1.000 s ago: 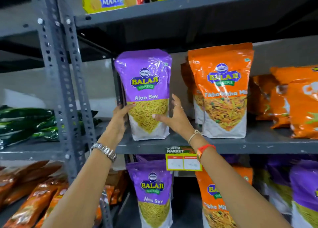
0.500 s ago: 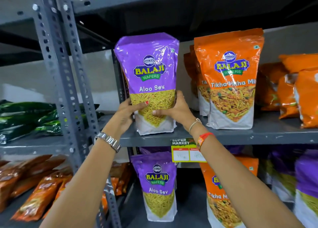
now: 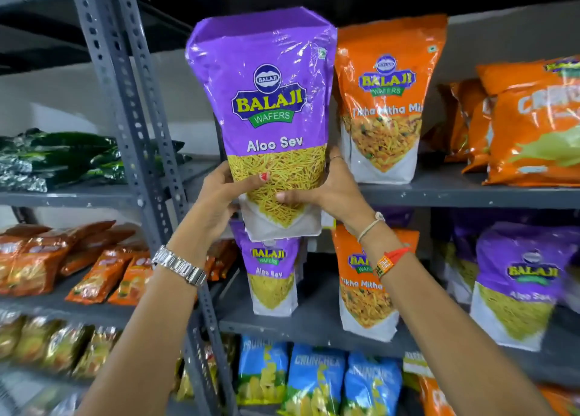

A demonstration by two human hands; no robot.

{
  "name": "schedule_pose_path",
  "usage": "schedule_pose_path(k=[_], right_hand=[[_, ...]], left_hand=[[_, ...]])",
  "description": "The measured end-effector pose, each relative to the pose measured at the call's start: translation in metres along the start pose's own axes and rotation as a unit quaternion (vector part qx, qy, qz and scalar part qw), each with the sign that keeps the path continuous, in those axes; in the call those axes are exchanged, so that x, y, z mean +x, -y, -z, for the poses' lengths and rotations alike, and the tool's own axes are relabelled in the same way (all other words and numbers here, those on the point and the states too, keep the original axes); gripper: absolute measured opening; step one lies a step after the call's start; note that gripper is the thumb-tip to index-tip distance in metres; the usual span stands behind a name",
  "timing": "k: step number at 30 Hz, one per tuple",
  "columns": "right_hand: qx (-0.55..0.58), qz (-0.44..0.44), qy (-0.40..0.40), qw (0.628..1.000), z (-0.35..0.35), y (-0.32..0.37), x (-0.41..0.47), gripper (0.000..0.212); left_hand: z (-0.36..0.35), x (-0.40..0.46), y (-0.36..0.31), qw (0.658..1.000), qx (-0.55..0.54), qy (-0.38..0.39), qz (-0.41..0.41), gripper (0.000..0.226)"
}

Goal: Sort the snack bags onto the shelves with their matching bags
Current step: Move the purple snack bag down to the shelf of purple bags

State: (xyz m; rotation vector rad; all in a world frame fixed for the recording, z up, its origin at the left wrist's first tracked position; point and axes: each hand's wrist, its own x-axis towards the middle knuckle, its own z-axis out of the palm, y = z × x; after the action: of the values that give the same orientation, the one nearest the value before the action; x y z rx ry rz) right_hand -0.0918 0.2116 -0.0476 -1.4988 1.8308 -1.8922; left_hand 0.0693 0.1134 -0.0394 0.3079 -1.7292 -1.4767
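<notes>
A purple Aloo Sev bag point(image 3: 266, 101) is held upright in front of the shelves, lifted off the upper shelf point(image 3: 455, 195). My left hand point(image 3: 219, 192) grips its lower left side and my right hand point(image 3: 329, 189) grips its lower right side. Behind it on that shelf stands an orange Tikha Mitha Mix bag point(image 3: 386, 101). One shelf down, a matching purple Aloo Sev bag point(image 3: 273, 277) stands beside another orange Tikha Mitha bag point(image 3: 364, 293), and a further purple bag point(image 3: 521, 283) stands at the right.
A grey slotted upright point(image 3: 131, 107) runs down the left of the held bag. Orange chip bags point(image 3: 533, 126) fill the upper shelf's right. Green bags point(image 3: 56, 158) and orange packets point(image 3: 62, 258) lie on the left rack. Blue bags point(image 3: 317, 381) stand on the lowest shelf.
Both hands closed on the purple Aloo Sev bag and lifted it off the upper shelf toward me. The view has tilted down, showing the lower shelves.
</notes>
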Motion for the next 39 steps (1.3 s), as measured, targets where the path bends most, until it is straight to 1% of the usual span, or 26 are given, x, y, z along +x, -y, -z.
schedule_pose_path(k=[4,7,11,13,15,18,21,26,28,30,32,35,37,39], right_hand=[[0.020,-0.048,0.027,0.998,0.002,-0.029,-0.051,0.110],[0.048,-0.064,0.046,0.996,0.003,-0.055,-0.085,0.105],[0.042,-0.098,0.052,0.993,0.003,-0.090,-0.116,0.106],[0.044,-0.113,0.051,0.991,0.002,-0.110,-0.128,0.108],[0.039,-0.121,0.050,0.991,0.001,-0.132,-0.136,0.103],[0.030,-0.135,0.044,0.989,-0.002,-0.162,-0.142,0.099],[0.009,-0.153,0.060,0.986,-0.008,-0.188,-0.142,0.098],[-0.024,-0.171,0.092,0.981,-0.022,-0.226,-0.134,0.113],[-0.027,-0.178,0.100,0.979,-0.027,-0.239,-0.130,0.116],[-0.026,-0.189,0.109,0.975,-0.030,-0.248,-0.125,0.114],[-0.021,-0.199,0.115,0.973,-0.032,-0.253,-0.121,0.112],[-0.022,-0.206,0.112,0.972,-0.032,-0.260,-0.120,0.110],[-0.032,-0.200,0.101,0.974,-0.030,-0.261,-0.122,0.107],[-0.027,-0.189,0.094,0.977,-0.026,-0.260,-0.127,0.109]], left_hand=[[-0.012,-0.048,0.030,0.999,-0.001,-0.009,0.036,0.057],[-0.018,-0.076,0.059,0.997,0.003,-0.026,0.068,0.067],[-0.024,-0.096,0.102,0.994,0.014,-0.042,0.096,0.071],[-0.026,-0.099,0.126,0.994,0.021,-0.042,0.098,0.071],[-0.030,-0.100,0.149,0.993,0.030,-0.045,0.104,0.066],[-0.035,-0.099,0.181,0.992,0.038,-0.051,0.113,0.072],[-0.037,-0.098,0.211,0.989,0.033,-0.069,0.124,0.078],[-0.033,-0.096,0.256,0.987,0.035,-0.093,0.128,0.084],[-0.033,-0.092,0.270,0.986,0.037,-0.102,0.124,0.081],[-0.034,-0.088,0.281,0.985,0.036,-0.113,0.123,0.071],[-0.033,-0.084,0.289,0.984,0.027,-0.118,0.128,0.067],[-0.030,-0.080,0.297,0.985,0.021,-0.107,0.131,0.071],[-0.031,-0.081,0.297,0.986,0.016,-0.107,0.128,0.078],[-0.033,-0.085,0.296,0.985,0.006,-0.107,0.132,0.085]])
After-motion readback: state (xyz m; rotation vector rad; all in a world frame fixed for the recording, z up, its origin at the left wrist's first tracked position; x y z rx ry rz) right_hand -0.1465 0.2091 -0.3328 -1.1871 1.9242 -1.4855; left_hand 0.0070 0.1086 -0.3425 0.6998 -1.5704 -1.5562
